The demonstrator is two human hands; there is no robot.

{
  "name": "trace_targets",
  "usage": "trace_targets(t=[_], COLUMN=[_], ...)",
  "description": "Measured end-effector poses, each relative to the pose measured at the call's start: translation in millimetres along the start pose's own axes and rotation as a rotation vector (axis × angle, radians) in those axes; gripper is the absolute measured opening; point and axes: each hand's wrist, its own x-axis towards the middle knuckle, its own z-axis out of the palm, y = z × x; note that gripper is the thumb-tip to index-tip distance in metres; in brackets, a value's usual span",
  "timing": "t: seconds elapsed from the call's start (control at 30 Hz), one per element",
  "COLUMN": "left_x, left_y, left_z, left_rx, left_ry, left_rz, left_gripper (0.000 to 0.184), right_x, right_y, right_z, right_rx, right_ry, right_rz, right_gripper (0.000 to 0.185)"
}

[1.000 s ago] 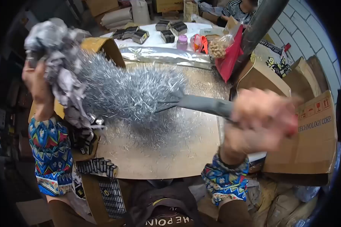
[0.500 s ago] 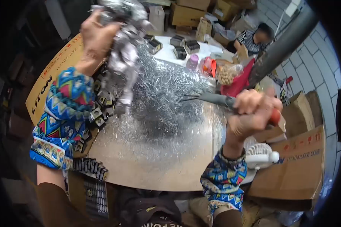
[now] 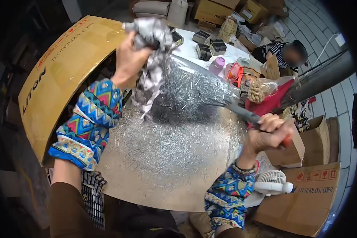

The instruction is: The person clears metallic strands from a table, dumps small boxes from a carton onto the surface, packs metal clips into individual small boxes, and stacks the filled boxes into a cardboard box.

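My left hand is closed around a crumpled, silvery-grey cloth that hangs down over the left side of a heap of short metal pins. In my right hand is a hand fork with a grey shaft and a reddish handle end. Its front end reaches the right side of the heap, where blur hides the prongs. Many more pins lie scattered across the brown board in front of me.
A large cardboard sheet stands on the left. Dark stacked blocks, a purple bottle and a bag of peanuts are farther back. To the right are a white fan, cardboard boxes and a thick grey pole. Another person sits beyond.
My left hand and the cloth have moved right and lower. The hand fork's front end now meets the heap, and loose pins cover more of the board. The view has shifted.
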Motion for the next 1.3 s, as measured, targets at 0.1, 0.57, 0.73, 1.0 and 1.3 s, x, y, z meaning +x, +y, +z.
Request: trace_targets(t=[0.1,0.57,0.73,1.0,1.3], left_x=[-47,-174,-340,-406,-398], left_y=[-87,-100,-74,-62,-29], left_z=[16,-8,13,-10,-7], left_rx=[0.059,-0.07,0.537,0.549,0.863], left_ry=[-0.074,0.321,-0.763,-1.009,-1.081], left_rz=[-0.059,-0.833,0.062,-0.086,-0.241], left_gripper=[0.035,0.071,0.046,0.059,0.075], right_x=[-36,-221,-280,-285,-287], right_y=[49,52,77,5,19], right_z=[-46,-119,-105,-197,-146], right_rx=[-0.121,-0.897,-1.142,-0.985,-1.233], right_ry=[0.111,-0.341,-1.168,-1.331,-1.254], right_rz=[0.004,1.145,0.296,0.457,0.069], right_gripper=[0.033,0.032,0.03,0.029,0.034])
